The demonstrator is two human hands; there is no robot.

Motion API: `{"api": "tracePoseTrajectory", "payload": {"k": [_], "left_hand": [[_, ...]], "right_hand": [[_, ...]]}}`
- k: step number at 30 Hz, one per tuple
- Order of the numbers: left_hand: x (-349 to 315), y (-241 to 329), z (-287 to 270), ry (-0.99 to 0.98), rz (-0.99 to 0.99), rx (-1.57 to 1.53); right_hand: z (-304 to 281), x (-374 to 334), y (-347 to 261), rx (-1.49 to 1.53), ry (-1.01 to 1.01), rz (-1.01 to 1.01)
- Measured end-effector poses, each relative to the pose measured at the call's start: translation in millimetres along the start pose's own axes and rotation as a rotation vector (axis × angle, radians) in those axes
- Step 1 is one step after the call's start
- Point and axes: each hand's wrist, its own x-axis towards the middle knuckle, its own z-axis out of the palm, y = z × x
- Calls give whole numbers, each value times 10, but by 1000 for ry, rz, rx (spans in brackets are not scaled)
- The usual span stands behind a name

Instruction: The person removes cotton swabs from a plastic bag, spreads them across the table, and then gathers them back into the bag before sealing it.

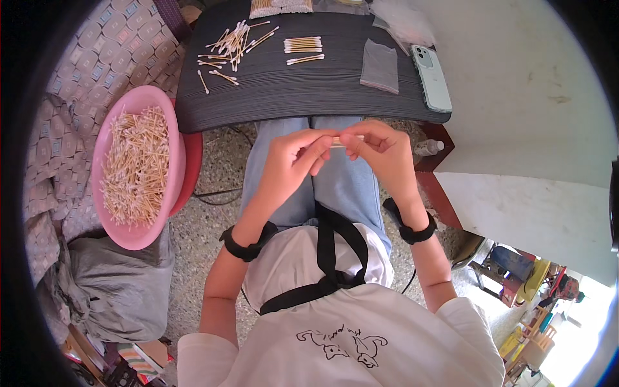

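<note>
Above my lap, just short of the black table's near edge, my left hand (302,153) and my right hand (379,147) meet fingertip to fingertip. Between them they pinch a few cotton swabs (339,142), lying sideways; the fingers cover most of their ends, so the exact number is hidden. On the table (271,97), a neat row of cotton swabs (303,45) lies side by side, with a couple more just below it. A loose heap of cotton swabs (233,42) is scattered at the table's left.
Left of the table, a pink basin (133,240) full of cotton swabs rests on a red stool (191,169). At the table's right lie a clear plastic bag (380,66) and a phone (432,77). Packed swabs (281,6) sit at the far edge. A bottle (429,148) stands beyond my right hand.
</note>
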Motion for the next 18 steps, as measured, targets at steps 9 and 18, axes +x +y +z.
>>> {"api": "tracePoseTrajectory", "payload": {"k": [9, 18], "left_hand": [[61, -4, -65, -158, -386, -361], [13, 4, 21, -110, 281, 564]], "right_hand": [[6, -114, -25, -425, 11, -398], [-147, -118, -77, -266, -157, -19]]}}
